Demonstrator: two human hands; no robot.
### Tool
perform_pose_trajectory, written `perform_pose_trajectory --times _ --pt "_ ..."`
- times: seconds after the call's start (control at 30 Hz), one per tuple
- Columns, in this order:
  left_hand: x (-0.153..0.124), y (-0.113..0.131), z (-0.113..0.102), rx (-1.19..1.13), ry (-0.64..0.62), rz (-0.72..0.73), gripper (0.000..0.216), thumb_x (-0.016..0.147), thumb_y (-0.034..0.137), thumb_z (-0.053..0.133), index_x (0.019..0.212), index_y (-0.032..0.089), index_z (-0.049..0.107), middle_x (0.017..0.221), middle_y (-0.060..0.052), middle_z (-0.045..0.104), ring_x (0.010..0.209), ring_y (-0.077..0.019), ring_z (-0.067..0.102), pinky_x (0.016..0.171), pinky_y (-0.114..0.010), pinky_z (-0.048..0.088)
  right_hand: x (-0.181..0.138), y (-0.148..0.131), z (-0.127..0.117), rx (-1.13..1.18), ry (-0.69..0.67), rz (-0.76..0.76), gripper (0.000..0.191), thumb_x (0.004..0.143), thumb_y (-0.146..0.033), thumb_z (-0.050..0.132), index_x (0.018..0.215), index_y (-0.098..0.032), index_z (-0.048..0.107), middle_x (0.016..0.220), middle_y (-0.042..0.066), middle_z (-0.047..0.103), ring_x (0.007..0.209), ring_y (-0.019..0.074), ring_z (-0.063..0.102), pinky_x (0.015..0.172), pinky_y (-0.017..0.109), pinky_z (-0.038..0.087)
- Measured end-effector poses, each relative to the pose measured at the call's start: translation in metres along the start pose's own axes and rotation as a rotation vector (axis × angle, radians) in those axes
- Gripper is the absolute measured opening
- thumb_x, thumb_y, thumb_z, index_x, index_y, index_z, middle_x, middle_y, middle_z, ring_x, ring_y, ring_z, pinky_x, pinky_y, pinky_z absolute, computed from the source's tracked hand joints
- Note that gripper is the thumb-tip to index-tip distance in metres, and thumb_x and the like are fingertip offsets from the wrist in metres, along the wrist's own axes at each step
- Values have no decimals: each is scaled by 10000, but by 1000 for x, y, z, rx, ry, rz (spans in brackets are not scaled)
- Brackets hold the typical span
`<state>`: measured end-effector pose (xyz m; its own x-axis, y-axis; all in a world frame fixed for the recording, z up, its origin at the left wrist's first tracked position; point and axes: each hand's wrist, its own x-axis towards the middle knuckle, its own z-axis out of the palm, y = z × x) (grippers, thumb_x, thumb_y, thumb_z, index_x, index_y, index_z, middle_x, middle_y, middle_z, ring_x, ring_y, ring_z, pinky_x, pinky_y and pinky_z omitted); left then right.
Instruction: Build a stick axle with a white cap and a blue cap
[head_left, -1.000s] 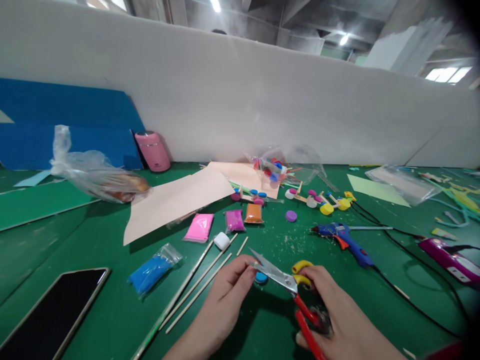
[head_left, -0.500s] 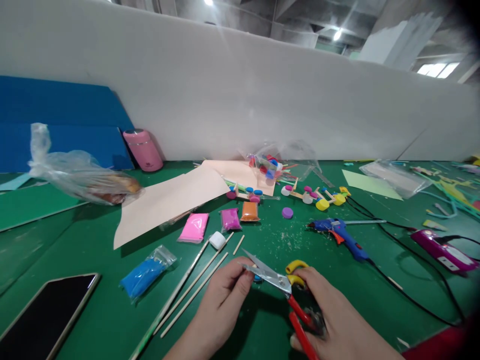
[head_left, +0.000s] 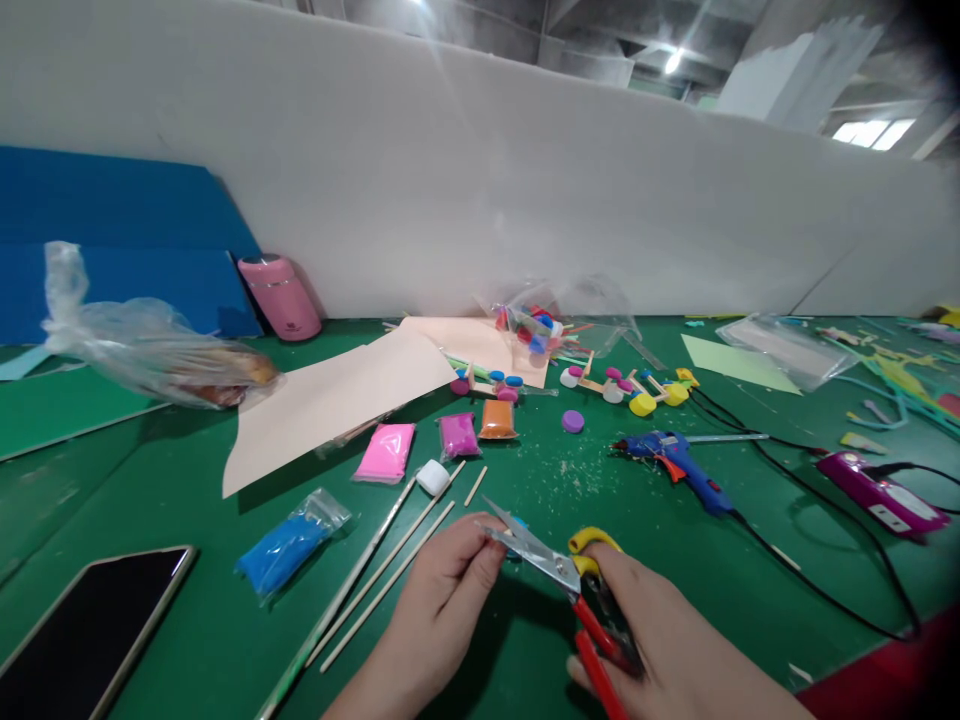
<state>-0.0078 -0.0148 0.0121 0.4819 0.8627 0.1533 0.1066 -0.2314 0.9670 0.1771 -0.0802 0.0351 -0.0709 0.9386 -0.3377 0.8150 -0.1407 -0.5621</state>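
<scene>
- Right hand (head_left: pixel 675 640): wrapped around the handles of the scissors (head_left: pixel 551 562), thumb through the yellow loop, fingers closed over the red one. Low in view, right of centre, lifted off the desk (head_left: pixel 187 480).
- Left hand (head_left: pixel 442 590): thumb and forefinger pressed together right at the blade tips, other fingers curled under.
- Small blue piece (head_left: pixel 517 522): peeps out just behind the blades, between my two hands. I cannot tell whether my left pinch actually holds it or only touches the metal.
- Key relation: the scissors' long axis runs from my right hand up and to the left, tips pointing at my left fingertips. Blades parted slightly, with the blue piece beside the gap. The left hand is nearer the piece, and the right only reaches it through the blades.
- Just left of my left hand: wooden sticks (head_left: pixel 390 580) lying diagonally, a white block (head_left: pixel 433 477) at their far end.
- Further left: a blue packet (head_left: pixel 289 545) and a phone (head_left: pixel 82 640), well apart from the hands.
- Beyond: pink packet (head_left: pixel 386 452), magenta packet (head_left: pixel 458 435), orange packet (head_left: pixel 497 420).
- Right: glue gun (head_left: pixel 679 460), its cord trailing across the desk near my right hand.
- Nothing lies between the blades and my left fingers.
</scene>
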Motion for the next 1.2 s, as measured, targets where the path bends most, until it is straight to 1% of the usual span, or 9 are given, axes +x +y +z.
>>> perform_pose_trajectory --times 0.13,0.27,0.47,0.57,0.7,0.8,0.97,1.07,1.2 --pt "1 0 -2 3 -25 7 200 840 188 426 741 174 599 709 -1 570 647 -127 498 608 -194 370 1 3 3 -39 -16 -5 297 673 -323 551 908 -157 476 868 97 560 684 184 504 615 282 417" --pt "3 0 -5 30 -46 -3 209 848 200 411 730 168 580 705 1 555 644 -123 489 606 -195 365 2 10 6 -58 25 -81 243 699 -310 529 883 -170 455 865 89 558 694 183 496 590 267 395" --pt "4 3 -4 103 -46 -26 252 850 247 415 657 161 551 613 23 471 583 -112 434 545 -193 337 6 18 11 -39 95 -149 109 757 -290 484 811 -205 441 756 27 560 615 160 467 564 265 378" --pt "3 3 -1 74 -37 -63 249 851 268 413 698 160 577 646 11 518 611 -121 459 572 -200 354 12 19 17 66 151 -157 93 738 -230 501 812 -210 450 736 4 554 609 145 477 561 244 393" --pt "2 1 1 31 14 -117 228 848 291 425 745 172 589 703 3 565 663 -131 489 612 -203 366 15 25 24 245 227 -93 201 709 -209 531 898 -198 463 694 -19 544 574 126 492 528 207 411" --pt "2 1 1 1 32 -131 213 846 293 433 758 185 594 710 9 565 664 -127 484 619 -202 362 14 31 25 303 260 -91 150 719 -231 530 853 -193 475 690 -20 538 581 121 495 528 197 414" --pt "3 1 1 -61 28 -188 228 843 320 440 772 180 607 724 -5 563 648 -132 460 599 -214 350 11 31 19 296 223 -147 133 747 -251 498 865 -204 458 618 -48 475 521 104 448 491 187 394" --pt "3 0 2 -133 20 -225 238 845 335 439 768 179 601 735 -4 555 650 -125 445 590 -210 337 11 22 13 252 170 -97 181 721 -234 522 879 -200 440 608 -49 476 507 105 456 479 193 391" --pt "2 -5 2 -272 12 -246 212 830 339 473 779 174 595 696 13 509 628 -109 413 577 -202 325 9 15 8 199 111 -40 311 646 -238 603 895 -209 419 634 -47 495 520 108 476 469 187 390"
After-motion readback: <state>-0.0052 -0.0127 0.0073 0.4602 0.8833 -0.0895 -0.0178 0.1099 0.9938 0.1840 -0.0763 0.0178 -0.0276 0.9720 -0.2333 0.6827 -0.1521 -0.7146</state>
